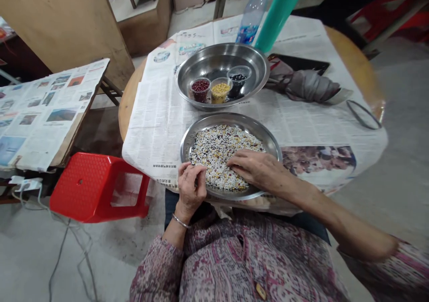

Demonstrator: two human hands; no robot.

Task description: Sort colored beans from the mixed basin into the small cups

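Observation:
A round steel plate (268,134) near the table's front edge holds a heap of mixed grains and beans (219,148), white, black and yellow. My right hand (256,168) lies on the heap, fingers stretched down into the grains. My left hand (191,186) sits at the plate's near left rim, fingers curled together in a pinch; what they hold is too small to see. Behind stands a steel bowl (208,65) with three small cups: red beans (200,89), yellow grains (220,90) and black beans (238,79).
Newspaper covers the round table (157,114). A folded grey umbrella (308,86), a water bottle (252,14), a teal cylinder (279,9) and a dark phone (301,63) lie at the back. A red plastic stool (90,186) and a papered side table (43,110) stand left.

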